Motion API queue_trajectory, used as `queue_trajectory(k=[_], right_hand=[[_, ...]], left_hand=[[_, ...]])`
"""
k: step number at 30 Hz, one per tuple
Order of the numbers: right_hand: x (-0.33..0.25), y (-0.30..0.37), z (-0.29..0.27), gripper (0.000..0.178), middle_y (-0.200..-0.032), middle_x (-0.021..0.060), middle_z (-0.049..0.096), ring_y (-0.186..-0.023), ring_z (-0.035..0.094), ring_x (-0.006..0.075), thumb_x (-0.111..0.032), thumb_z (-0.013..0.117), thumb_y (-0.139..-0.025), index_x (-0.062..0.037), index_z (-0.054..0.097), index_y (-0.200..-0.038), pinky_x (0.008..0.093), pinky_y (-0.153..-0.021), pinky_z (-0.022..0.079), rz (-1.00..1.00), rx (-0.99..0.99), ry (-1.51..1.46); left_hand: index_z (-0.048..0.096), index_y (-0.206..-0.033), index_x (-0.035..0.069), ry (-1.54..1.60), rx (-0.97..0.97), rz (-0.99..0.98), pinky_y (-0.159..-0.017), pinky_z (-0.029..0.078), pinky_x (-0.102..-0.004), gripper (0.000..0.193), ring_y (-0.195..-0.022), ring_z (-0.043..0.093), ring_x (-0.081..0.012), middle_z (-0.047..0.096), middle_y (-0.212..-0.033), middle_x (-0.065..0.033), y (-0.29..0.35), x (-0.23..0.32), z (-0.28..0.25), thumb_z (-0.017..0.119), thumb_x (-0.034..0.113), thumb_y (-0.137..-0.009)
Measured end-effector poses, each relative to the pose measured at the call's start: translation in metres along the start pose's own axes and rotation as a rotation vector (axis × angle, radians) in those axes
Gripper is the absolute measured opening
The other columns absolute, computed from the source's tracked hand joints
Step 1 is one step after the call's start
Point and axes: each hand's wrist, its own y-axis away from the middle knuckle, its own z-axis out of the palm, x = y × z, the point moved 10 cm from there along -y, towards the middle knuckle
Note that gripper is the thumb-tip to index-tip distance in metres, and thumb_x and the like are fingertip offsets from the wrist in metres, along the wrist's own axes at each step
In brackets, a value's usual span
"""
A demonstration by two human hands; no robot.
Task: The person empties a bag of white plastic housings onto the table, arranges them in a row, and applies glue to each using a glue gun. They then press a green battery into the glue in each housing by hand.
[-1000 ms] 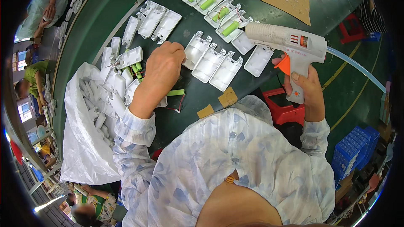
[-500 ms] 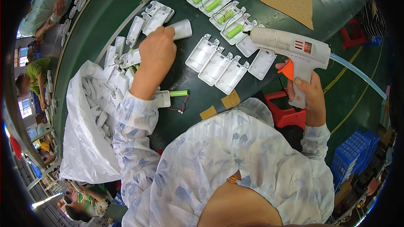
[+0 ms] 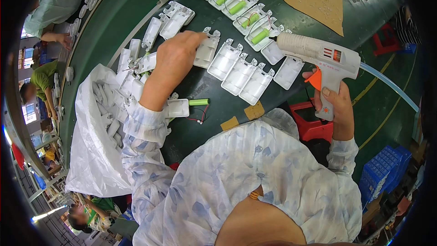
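Observation:
My left hand [image 3: 175,59] is closed on the edge of a white plastic housing [image 3: 208,51], its hollow side up, at the left end of a short row of empty housings [image 3: 240,76]. My right hand [image 3: 340,107] grips a white glue gun [image 3: 314,51] by its handle, near the orange trigger [image 3: 314,80]. The gun's nozzle points left, close to a far row of housings [image 3: 241,12] that hold green battery cells [image 3: 236,7] with thin wires. Another empty housing [image 3: 288,73] lies below the gun's barrel.
Left of my left arm is a white plastic bag [image 3: 93,150] of housings, with more housings [image 3: 177,23] piled beyond. A green cell [image 3: 198,102] with wires lies nearby. Cardboard [image 3: 318,2] sits at the far right; a red stool [image 3: 312,120] stands below the table edge. Other people work at the left.
The housing in my left hand was tilted with its smooth side showing; now its hollow side faces up, moved right beside the row. The glue gun stays held in nearly the same place.

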Motion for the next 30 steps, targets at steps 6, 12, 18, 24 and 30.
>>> queue_trajectory(k=[6, 12, 18, 24, 30], right_hand=[[-0.003, 0.000, 0.005, 0.057, -0.126, 0.0255, 0.063, -0.057, 0.056, 0.0125, -0.021, 0.064, -0.086, 0.0071, 0.050, -0.132, 0.0250, -0.052, 0.048, -0.013, -0.060, -0.066], [0.001, 0.000, -0.001, 0.063, -0.126, 0.0294, 0.061, -0.050, 0.053, 0.0099, -0.030, 0.066, -0.084, 0.0067, 0.049, -0.133, 0.0223, -0.050, 0.045, -0.006, -0.029, -0.021], [-0.002, -0.002, 0.000, 0.059, -0.126, 0.0269, 0.063, -0.056, 0.056, 0.0119, -0.024, 0.066, -0.086, 0.0081, 0.050, -0.133, 0.0251, -0.051, 0.047, -0.019, -0.051, -0.066], [-0.003, -0.001, 0.000, 0.060, -0.126, 0.0280, 0.062, -0.054, 0.055, 0.0118, -0.024, 0.067, -0.086, 0.0083, 0.050, -0.133, 0.0247, -0.051, 0.047, -0.019, -0.058, -0.071], [-0.003, 0.001, -0.002, 0.061, -0.125, 0.0280, 0.063, -0.054, 0.055, 0.0116, -0.026, 0.066, -0.086, 0.0084, 0.050, -0.133, 0.0243, -0.051, 0.047, -0.030, -0.038, -0.058]], left_hand=[[0.070, -0.093, 0.008, -0.397, 0.120, -0.365, -0.070, 0.055, -0.0436, 0.014, -0.091, 0.065, -0.0299, 0.067, -0.094, -0.0097, 0.001, -0.066, -0.018, 0.071, 0.013, -0.081], [0.068, -0.079, 0.006, -0.194, 0.162, -0.648, -0.066, 0.052, -0.0451, 0.017, -0.076, 0.067, -0.0349, 0.069, -0.084, -0.0133, 0.036, -0.100, -0.043, 0.069, 0.023, -0.078], [0.067, -0.083, 0.006, -0.581, 0.108, -0.675, -0.063, 0.052, -0.0436, 0.025, -0.076, 0.068, -0.0337, 0.069, -0.083, -0.0131, 0.043, -0.106, -0.060, 0.075, 0.030, -0.079], [0.073, -0.106, 0.013, -0.282, -0.142, -0.634, -0.075, 0.053, -0.0447, 0.035, -0.088, 0.068, -0.0362, 0.070, -0.101, -0.0136, -0.016, -0.096, -0.005, 0.058, 0.042, -0.095], [0.073, -0.091, 0.007, -0.233, -0.069, -0.499, -0.073, 0.053, -0.0451, 0.028, -0.085, 0.067, -0.0345, 0.069, -0.092, -0.0160, -0.002, -0.098, 0.006, 0.062, 0.033, -0.091]])
